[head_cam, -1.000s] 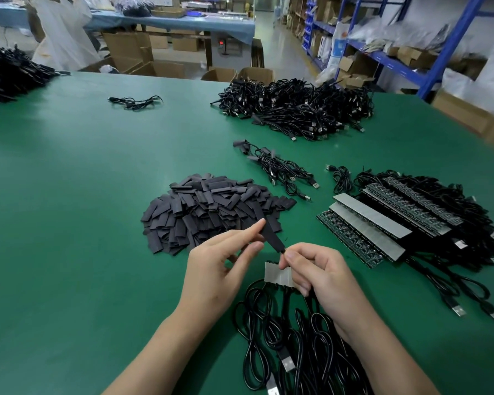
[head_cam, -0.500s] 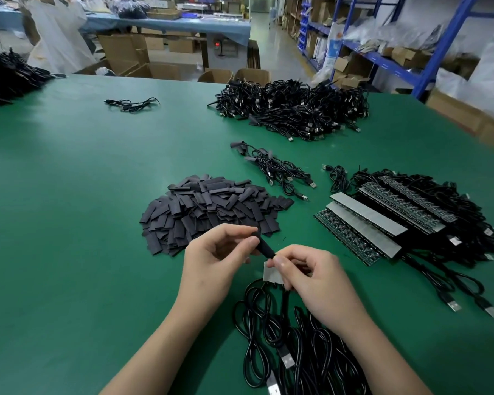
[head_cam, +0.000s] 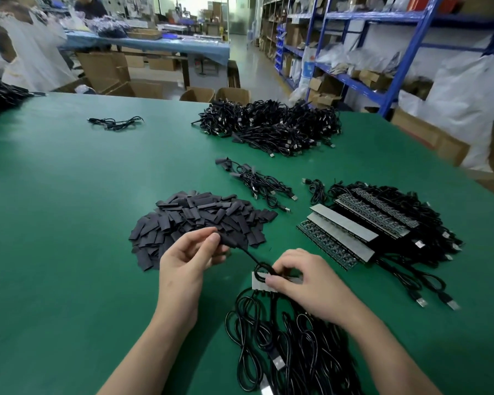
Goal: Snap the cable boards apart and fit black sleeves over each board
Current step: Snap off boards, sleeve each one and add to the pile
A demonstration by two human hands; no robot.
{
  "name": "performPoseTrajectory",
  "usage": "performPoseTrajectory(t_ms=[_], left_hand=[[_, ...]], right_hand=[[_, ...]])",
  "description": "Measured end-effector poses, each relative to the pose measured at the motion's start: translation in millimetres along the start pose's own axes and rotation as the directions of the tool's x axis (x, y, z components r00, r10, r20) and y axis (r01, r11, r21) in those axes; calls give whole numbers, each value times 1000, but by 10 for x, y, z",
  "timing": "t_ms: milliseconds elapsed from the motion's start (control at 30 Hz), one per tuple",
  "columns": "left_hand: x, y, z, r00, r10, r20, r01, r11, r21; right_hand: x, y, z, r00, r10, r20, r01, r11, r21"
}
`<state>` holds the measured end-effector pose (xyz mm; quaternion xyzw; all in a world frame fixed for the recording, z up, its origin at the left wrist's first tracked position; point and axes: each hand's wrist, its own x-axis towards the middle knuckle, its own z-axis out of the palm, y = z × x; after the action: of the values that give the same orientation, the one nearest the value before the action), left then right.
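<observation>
On the green table mat (head_cam: 69, 223) the left hand (head_cam: 188, 260) is raised just in front of the loose pile of flat black sleeves (head_cam: 194, 218); its thumb and forefinger pinch one flat black sleeve (head_cam: 234, 240) at the upper end, the other fingers curled beneath; whether a board already sits inside that sleeve cannot be told. A thin black cable (head_cam: 250, 256) runs from the sleeve's lower end down and right to the right hand (head_cam: 308, 283), looping just at its fingertips. The right hand's fingers are curled over and grip a short pale strip of joined cable boards (head_cam: 258, 282), held low above the mat, close to the left hand but apart from it; from the strip's near edge a bundle of coiled black USB cables (head_cam: 283, 343) trails toward the wearer. To the right lie stacked long grey board strips (head_cam: 344, 225) with their own cables spread behind them; beyond the sleeve pile lies a small bunch of black cables (head_cam: 257, 182), and farther back a large heap of black cables (head_cam: 271, 126); a single tangled cable (head_cam: 116, 123) lies well apart at the far left; blue metal shelving (head_cam: 394, 81) stands beyond the table on the right.
</observation>
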<state>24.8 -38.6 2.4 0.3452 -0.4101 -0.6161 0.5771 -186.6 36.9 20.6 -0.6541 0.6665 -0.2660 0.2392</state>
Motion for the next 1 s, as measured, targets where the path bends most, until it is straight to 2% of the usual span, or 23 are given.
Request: performPoseTrajectory(t_ms=[133, 200, 267, 367, 433, 533, 633, 767, 933, 1000], left_hand=[[12, 3, -2, 1000, -17, -4, 17, 1000, -19], [3, -24, 17, 1000, -17, 6, 16, 993, 121], [-15, -69, 32, 996, 27, 85, -55, 937, 346], [-38, -122, 33, 951, 89, 297, -265, 730, 630], [-54, -141, 22, 904, 54, 424, -380, 558, 738], [-74, -163, -5, 866, 1, 500, -466, 365, 806], [-85, -155, -2, 862, -31, 506, -482, 264, 836], [-71, -149, 5, 859, -60, 509, -475, 276, 835], [-79, -98, 15, 883, -37, 469, -384, 518, 764], [-89, -94, 12, 894, -31, 447, -346, 586, 733]], right_hand=[[145, -123, -160, 997, 56, -60, -44, 982, 182], [369, -164, -307, 986, 48, -161, -25, 989, 144], [699, -210, -458, 962, 15, -272, -7, 1000, 31], [1280, -251, -666, 938, -5, -345, -26, 996, -85], [1619, -292, -795, 944, 3, -331, -61, 984, -166], [1879, -327, -862, 967, 46, -251, -129, 937, -325], [1763, -348, -698, 979, -36, -198, -49, 912, -407], [1245, -347, -340, 993, -90, -81, 60, 947, -315], [551, -176, -43, 998, 17, 60, -10, 995, -104], [358, -100, 20, 997, 52, 60, -49, 997, -57]])
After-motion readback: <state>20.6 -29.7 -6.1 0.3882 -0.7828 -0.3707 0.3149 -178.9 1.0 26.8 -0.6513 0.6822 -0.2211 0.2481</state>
